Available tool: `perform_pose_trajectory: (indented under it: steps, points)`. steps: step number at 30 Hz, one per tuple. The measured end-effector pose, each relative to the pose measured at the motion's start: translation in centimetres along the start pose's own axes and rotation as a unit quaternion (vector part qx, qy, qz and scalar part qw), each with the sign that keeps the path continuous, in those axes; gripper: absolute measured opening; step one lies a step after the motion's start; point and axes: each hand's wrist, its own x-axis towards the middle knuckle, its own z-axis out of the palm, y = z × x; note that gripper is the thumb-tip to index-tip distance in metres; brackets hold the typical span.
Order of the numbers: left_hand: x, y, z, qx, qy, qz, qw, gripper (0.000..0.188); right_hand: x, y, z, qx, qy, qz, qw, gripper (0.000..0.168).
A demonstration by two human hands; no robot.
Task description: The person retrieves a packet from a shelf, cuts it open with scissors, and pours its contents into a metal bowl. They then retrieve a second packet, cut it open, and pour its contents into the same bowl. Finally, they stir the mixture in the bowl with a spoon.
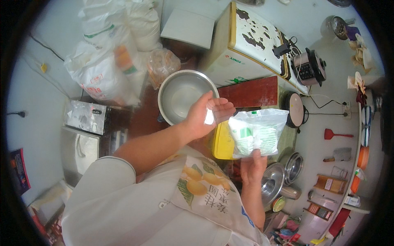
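Observation:
My left hand (pixel 200 117) is palm up and cupped, with a small heap of white powder or granules (pixel 209 116) in the palm. It is in front of the near right rim of a wide metal basin (pixel 184 92); the basin's inside looks smooth and grey, and I cannot tell whether it holds liquid. My right hand (pixel 254 164) grips the lower edge of a plastic bag (pixel 257 133) with green print and white contents. The bag is upright, just right of my left fingertips. Whether its top is cut open cannot be seen.
Behind the bag lies a yellow lid or board (pixel 223 141). A chest freezer (pixel 255 40) with peeling paint carries an electric pressure cooker (pixel 309 66). Large white sacks (pixel 104 70) stand at the left. Metal bowls (pixel 271 181) sit at the right, below utensils hung on the wall.

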Motion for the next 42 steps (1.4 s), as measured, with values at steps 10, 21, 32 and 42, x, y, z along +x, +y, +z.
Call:
perform_pose_trajectory:
  steps: [10,21,32,42]
  points:
    - [7.9,3.5,-4.2,0.496,-0.035,0.233,0.836,0.059,0.2,-1.2,0.8,0.059,0.038,-0.023,0.997,0.062]
    - [8.8,7.2,-1.8,0.207,0.028,0.166,0.964,0.068,0.2,-1.1,-1.0,0.102,0.045,-0.046,0.993,0.060]
    - [3.1,3.1,-2.4,-0.026,-0.050,0.047,0.997,0.053,1.0,-0.5,-0.1,0.008,0.019,-0.040,0.999,0.064]
    - [0.8,0.3,-0.3,-0.025,-0.020,-0.014,0.999,0.049,1.2,-0.2,1.6,-0.204,0.048,-0.036,0.977,0.050]
